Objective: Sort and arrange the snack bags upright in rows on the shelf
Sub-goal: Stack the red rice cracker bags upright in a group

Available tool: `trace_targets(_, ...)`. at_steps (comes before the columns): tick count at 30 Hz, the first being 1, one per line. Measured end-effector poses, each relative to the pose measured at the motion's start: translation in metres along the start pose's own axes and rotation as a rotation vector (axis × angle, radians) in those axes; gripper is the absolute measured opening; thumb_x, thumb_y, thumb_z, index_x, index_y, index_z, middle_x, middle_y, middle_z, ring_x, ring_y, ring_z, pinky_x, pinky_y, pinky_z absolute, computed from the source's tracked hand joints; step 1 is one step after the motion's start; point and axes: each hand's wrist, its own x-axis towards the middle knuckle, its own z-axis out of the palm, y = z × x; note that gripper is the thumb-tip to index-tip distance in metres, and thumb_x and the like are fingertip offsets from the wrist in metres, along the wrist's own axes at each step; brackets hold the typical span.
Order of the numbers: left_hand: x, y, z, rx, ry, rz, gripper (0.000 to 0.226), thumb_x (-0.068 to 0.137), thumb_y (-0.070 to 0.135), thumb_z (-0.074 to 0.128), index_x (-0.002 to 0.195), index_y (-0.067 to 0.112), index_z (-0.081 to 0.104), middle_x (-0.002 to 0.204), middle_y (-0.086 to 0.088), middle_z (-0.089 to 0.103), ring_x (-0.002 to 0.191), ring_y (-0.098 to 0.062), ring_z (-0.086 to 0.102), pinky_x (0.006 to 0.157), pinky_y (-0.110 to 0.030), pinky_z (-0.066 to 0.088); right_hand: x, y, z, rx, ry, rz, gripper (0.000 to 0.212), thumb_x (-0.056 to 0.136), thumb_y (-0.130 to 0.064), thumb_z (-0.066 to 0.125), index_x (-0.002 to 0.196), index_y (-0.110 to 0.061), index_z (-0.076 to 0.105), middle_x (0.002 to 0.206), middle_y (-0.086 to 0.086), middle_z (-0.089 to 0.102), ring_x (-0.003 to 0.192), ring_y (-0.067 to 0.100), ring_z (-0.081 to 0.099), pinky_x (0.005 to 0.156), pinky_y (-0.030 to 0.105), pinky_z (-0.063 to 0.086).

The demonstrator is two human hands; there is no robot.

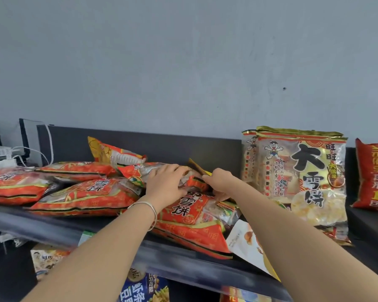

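Note:
Several red-orange snack bags (90, 192) lie flat in a heap on the dark top shelf (52, 227). Two gold-trimmed bags (301, 175) stand upright at the right, one behind the other. My left hand (164, 182) rests palm down on a bag on top of the heap (140, 171), fingers curled over its far edge. My right hand (218, 182) grips the right end of the same bag, by a yellow-brown packet edge (196, 166). Under my hands, a large red bag (192, 223) hangs over the shelf's front.
Another red bag (373, 177) stands at the far right. A white-yellow packet (247, 243) sticks out over the shelf front. White devices with cables (4, 153) sit at the back left. More snack packs (144, 288) show on the shelf below. A grey wall rises behind.

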Motion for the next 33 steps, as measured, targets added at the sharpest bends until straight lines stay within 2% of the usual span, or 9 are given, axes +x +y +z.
trace_targets(4, 0.009, 0.0, 0.001, 0.051, 0.002, -0.007, 0.06, 0.088, 0.051, 0.053, 0.142, 0.04, 0.03, 0.146, 0.01, 0.038, 0.136, -0.017, 0.033, 0.108, -0.042, 0.024, 0.015, -0.007, 0.003, 0.286, -0.072, 0.085, 0.043, 0.102, -0.037, 0.039, 0.127, -0.002, 0.046, 0.113, 0.012, 0.06, 0.084, 0.025, 0.061, 0.069, 0.027, 0.05)
trace_targets(7, 0.013, -0.007, 0.0, 0.057, 0.051, -0.033, 0.052, 0.092, 0.046, 0.049, 0.141, 0.039, 0.031, 0.138, 0.009, 0.047, 0.128, -0.019, 0.044, 0.1, -0.043, 0.034, 0.026, -0.017, 0.006, 0.656, -0.202, 0.126, 0.052, 0.102, -0.044, 0.036, 0.134, -0.004, 0.046, 0.123, 0.017, 0.06, 0.104, 0.031, 0.063, 0.08, 0.034, 0.051)
trace_targets(11, 0.011, -0.023, -0.004, -0.011, 0.145, -0.136, 0.05, 0.093, 0.046, 0.048, 0.14, 0.037, 0.035, 0.123, 0.008, 0.059, 0.108, -0.019, 0.059, 0.082, -0.037, 0.049, 0.037, -0.028, 0.016, 0.939, -0.327, 0.274, 0.057, 0.092, -0.047, 0.058, 0.127, -0.004, 0.049, 0.125, 0.023, 0.059, 0.11, 0.037, 0.062, 0.09, 0.042, 0.055)
trace_targets(14, 0.007, -0.023, -0.002, -0.056, 0.132, -0.122, 0.058, 0.087, 0.053, 0.054, 0.14, 0.036, 0.036, 0.127, 0.008, 0.059, 0.113, -0.017, 0.057, 0.084, -0.034, 0.048, 0.04, -0.04, 0.022, 1.108, -0.427, 0.286, 0.041, 0.087, -0.043, 0.067, 0.107, -0.008, 0.06, 0.122, 0.019, 0.058, 0.111, 0.037, 0.06, 0.089, 0.049, 0.054)
trace_targets(20, 0.004, -0.034, -0.012, -0.462, -0.044, -0.133, 0.073, 0.078, 0.063, 0.057, 0.142, 0.038, 0.031, 0.136, 0.013, 0.05, 0.125, -0.011, 0.046, 0.1, -0.035, 0.042, 0.049, -0.048, 0.026, 1.076, -0.433, 0.339, 0.017, 0.093, -0.009, 0.055, 0.108, -0.002, 0.054, 0.12, 0.018, 0.062, 0.106, 0.032, 0.063, 0.09, 0.048, 0.053)
trace_targets(23, 0.01, -0.039, -0.018, -0.68, 0.051, -0.28, 0.057, 0.089, 0.06, 0.04, 0.138, 0.031, 0.04, 0.133, 0.009, 0.052, 0.125, -0.015, 0.047, 0.102, -0.039, 0.039, 0.048, -0.05, 0.018, 1.088, -0.405, 0.3, 0.034, 0.093, -0.004, 0.053, 0.126, -0.012, 0.048, 0.109, 0.016, 0.063, 0.098, 0.027, 0.065, 0.081, 0.045, 0.055)
trace_targets(26, 0.019, -0.05, -0.015, -0.377, 0.039, -0.426, 0.064, 0.087, 0.069, 0.028, 0.137, 0.032, 0.042, 0.142, 0.006, 0.046, 0.13, -0.022, 0.043, 0.105, -0.05, 0.033, 0.042, -0.05, -0.005, 1.07, -0.283, 0.143, 0.071, 0.091, 0.012, 0.043, 0.144, -0.034, 0.036, 0.106, 0.014, 0.055, 0.09, 0.021, 0.059, 0.062, 0.032, 0.051)
trace_targets(30, 0.025, -0.049, -0.01, -0.652, -0.003, -0.514, 0.071, 0.087, 0.066, 0.037, 0.143, 0.024, 0.036, 0.149, -0.005, 0.037, 0.136, -0.028, 0.035, 0.11, -0.051, 0.029, 0.036, -0.042, -0.03, 1.045, -0.107, -0.141, 0.066, 0.085, 0.026, 0.032, 0.132, -0.013, 0.054, 0.11, 0.012, 0.058, 0.091, 0.027, 0.064, 0.078, 0.042, 0.058)
trace_targets(33, 0.029, -0.04, -0.007, -0.814, -0.072, -0.456, 0.08, 0.082, 0.069, 0.045, 0.148, 0.028, 0.024, 0.152, -0.006, 0.03, 0.138, -0.027, 0.031, 0.112, -0.05, 0.029, 0.037, -0.043, -0.043, 0.985, -0.047, -0.285, 0.059, 0.093, 0.019, 0.03, 0.13, -0.017, 0.057, 0.105, 0.007, 0.06, 0.093, 0.026, 0.066, 0.082, 0.047, 0.058)
